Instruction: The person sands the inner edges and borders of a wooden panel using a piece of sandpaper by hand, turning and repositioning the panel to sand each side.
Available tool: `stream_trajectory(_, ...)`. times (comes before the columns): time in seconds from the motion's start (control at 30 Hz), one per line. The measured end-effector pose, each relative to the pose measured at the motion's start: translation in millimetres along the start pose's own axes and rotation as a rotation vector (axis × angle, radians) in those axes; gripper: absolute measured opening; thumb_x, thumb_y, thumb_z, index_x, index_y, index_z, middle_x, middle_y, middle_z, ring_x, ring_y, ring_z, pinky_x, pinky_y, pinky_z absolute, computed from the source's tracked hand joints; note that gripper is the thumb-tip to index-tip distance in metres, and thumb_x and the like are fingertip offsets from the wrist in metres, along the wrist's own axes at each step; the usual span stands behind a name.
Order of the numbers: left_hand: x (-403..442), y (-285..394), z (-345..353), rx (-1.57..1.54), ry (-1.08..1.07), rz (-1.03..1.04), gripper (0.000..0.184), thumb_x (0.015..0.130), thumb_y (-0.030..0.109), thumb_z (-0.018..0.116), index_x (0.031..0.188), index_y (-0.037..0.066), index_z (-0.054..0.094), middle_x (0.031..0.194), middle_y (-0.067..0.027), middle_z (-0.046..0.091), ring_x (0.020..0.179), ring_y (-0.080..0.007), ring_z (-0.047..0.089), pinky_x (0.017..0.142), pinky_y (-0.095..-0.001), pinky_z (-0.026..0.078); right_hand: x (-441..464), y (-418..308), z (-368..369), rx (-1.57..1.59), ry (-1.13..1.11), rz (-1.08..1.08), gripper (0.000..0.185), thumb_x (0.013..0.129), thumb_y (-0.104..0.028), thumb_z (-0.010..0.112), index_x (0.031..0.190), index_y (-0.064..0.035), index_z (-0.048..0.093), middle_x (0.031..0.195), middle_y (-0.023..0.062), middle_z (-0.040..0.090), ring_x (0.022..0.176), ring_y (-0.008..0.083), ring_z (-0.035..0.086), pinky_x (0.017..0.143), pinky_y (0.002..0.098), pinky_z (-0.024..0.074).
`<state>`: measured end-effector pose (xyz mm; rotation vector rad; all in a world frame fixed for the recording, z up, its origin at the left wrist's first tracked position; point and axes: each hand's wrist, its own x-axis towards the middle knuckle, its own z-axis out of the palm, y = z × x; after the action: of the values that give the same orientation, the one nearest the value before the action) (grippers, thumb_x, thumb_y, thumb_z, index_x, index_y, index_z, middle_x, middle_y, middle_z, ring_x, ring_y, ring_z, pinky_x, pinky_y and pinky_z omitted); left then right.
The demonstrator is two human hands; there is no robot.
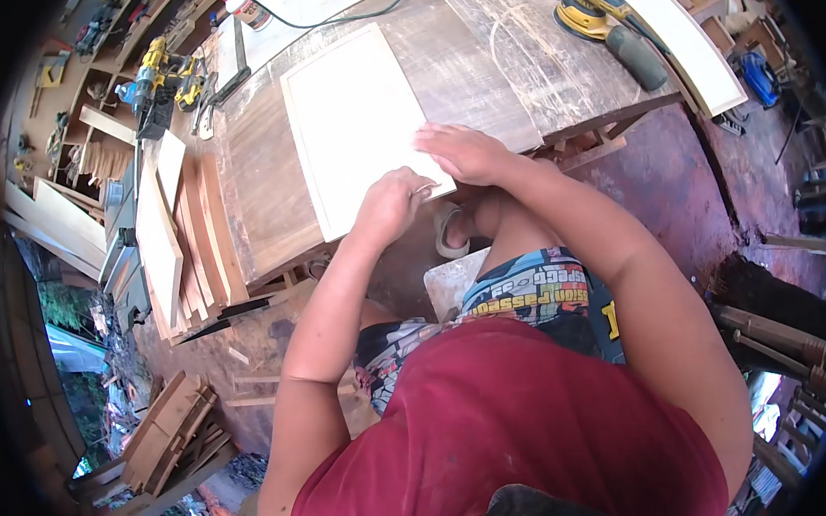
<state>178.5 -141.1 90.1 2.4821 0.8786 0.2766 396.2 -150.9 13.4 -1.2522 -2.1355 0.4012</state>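
Observation:
A pale framed wooden panel [354, 121] lies on the wooden worktable [260, 182], its near edge at the table's front. My left hand [395, 203] is closed over the panel's near right corner, its fingers pinched around something too small to make out. Just beside it, my right hand [462, 153] rests on the panel's right edge with the fingers stretched out flat.
A yellow sander [596, 10] with a green cable sits at the back right, near another white panel [677, 34]. Yellow power tools [151, 71] lie at the back left. Wooden boards [165, 243] lean along the left side.

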Motion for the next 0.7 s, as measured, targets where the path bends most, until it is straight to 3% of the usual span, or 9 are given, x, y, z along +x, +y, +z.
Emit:
stream_trajectory(0.3, -14, -18, -11, 0.069, -0.017, -0.026, 0.014, 0.088, 0.01, 0.065, 0.099, 0.007, 0.074, 0.096, -0.0165, 0.068, 0.094, -0.0367, 0.064, 0.083, -0.0444, 0.051, 0, -7, 7, -0.15, 0.055, 0.028, 0.039, 0.094, -0.019, 0.057, 0.132, -0.0107, 0.059, 0.145, 0.0087, 0.053, 0.139, 0.0282, 0.043, 0.116, 0.0435, 0.0342)
stream_trajectory(0.5, -26, -30, -10, 0.109, 0.006, -0.061, 0.013, 0.088, 0.01, 0.064, 0.096, 0.007, 0.073, 0.096, -0.0151, 0.068, 0.094, -0.0359, 0.064, 0.083, -0.045, 0.051, 0, -11, 2, -0.176, 0.05, 0.016, 0.039, 0.094, -0.018, 0.057, 0.132, -0.011, 0.06, 0.144, 0.0083, 0.054, 0.139, 0.0273, 0.044, 0.117, 0.0429, 0.0344)
stream_trajectory(0.7, -2, 2, 17, 0.127, 0.069, -0.031, 0.016, 0.086, 0.008, 0.063, 0.098, 0.007, 0.072, 0.097, -0.0123, 0.068, 0.094, -0.0337, 0.064, 0.083, -0.0432, 0.051, -1, -9, 4, -0.177, 0.06, 0.017, 0.04, 0.093, -0.018, 0.057, 0.132, -0.0096, 0.06, 0.143, 0.0094, 0.055, 0.139, 0.0272, 0.044, 0.116, 0.0432, 0.0346)
